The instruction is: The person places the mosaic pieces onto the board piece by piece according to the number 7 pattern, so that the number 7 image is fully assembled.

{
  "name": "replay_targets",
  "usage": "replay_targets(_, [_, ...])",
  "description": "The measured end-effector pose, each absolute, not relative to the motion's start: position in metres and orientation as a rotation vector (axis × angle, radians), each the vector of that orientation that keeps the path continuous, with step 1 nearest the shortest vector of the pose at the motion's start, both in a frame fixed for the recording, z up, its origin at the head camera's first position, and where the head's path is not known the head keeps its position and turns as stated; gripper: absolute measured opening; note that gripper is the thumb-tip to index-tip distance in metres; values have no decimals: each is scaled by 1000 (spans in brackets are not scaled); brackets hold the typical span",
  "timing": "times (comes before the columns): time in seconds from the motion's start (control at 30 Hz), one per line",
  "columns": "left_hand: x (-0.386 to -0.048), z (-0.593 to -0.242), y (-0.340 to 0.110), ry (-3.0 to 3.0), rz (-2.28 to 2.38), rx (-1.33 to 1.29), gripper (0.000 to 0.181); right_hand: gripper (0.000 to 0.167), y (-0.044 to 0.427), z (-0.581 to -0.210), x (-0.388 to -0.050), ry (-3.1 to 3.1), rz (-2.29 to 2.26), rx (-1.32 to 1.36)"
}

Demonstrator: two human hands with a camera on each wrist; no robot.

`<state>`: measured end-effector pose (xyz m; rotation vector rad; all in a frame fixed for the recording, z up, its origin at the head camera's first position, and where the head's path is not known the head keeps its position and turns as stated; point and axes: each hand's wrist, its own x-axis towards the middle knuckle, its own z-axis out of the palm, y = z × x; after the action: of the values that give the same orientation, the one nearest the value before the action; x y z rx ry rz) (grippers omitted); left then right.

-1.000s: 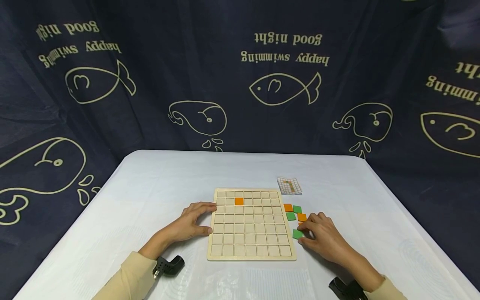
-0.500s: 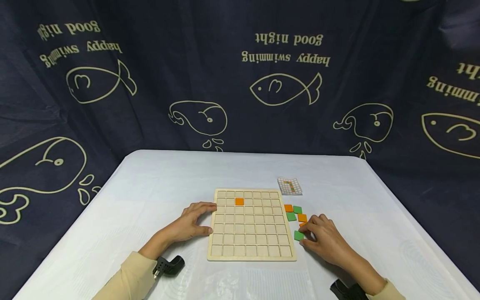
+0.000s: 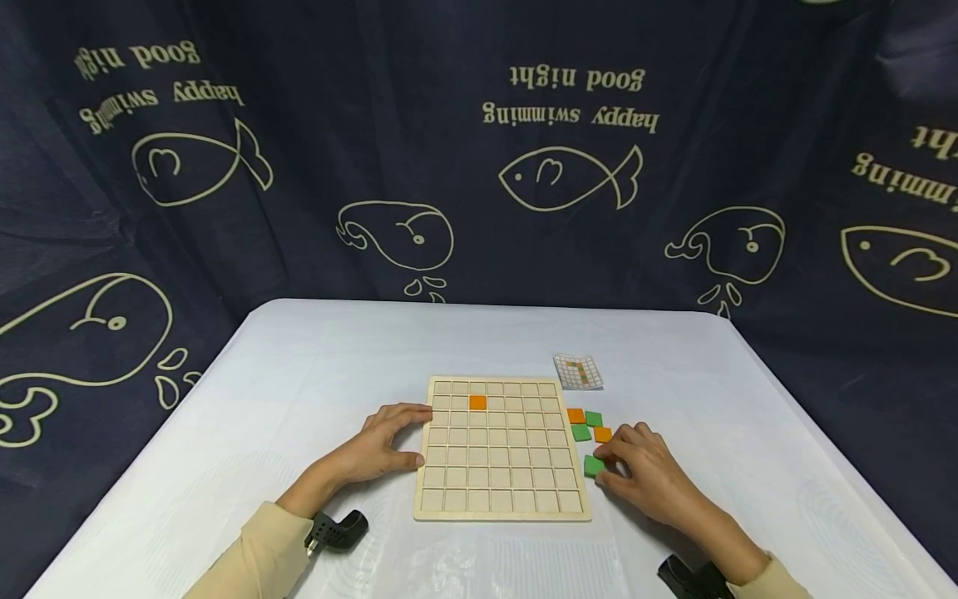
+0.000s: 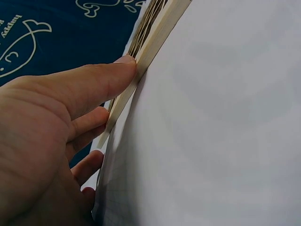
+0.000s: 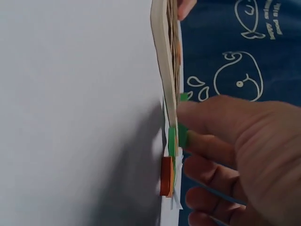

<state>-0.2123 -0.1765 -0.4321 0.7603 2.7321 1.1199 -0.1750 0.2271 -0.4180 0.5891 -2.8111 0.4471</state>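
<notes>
In the head view a wooden grid board (image 3: pixel 500 456) lies flat, with one orange tile (image 3: pixel 477 403) in its second row from the back. The left hand (image 3: pixel 382 445) touches the board's left edge with thumb and fingertips; the left wrist view shows the thumb on the board's side (image 4: pixel 157 42). At the board's right side the right hand (image 3: pixel 647 474) pinches a green tile (image 3: pixel 594 466) between thumb and fingers. The right wrist view shows green (image 5: pixel 183 136) at that hand's fingertips. Beyond it lie several loose tiles, orange (image 3: pixel 575 415) and green (image 3: pixel 580 433).
A small card with a printed grid pattern (image 3: pixel 578 372) lies behind the loose tiles. The table (image 3: pixel 359 341) has a white cover, and a dark printed cloth (image 3: pixel 464 100) hangs behind it.
The right hand and the green tile shifted slightly right, then back toward the board. An orange tile partly visible near the fingertips is now out of sight. The left hand has stayed still.
</notes>
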Motion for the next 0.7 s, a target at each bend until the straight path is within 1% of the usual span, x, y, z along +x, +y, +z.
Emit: replay_targets(0.7, [-212, -433, -177, 2744, 1117, 775, 64, 22, 199, -402, -208, -2700, 476, 756])
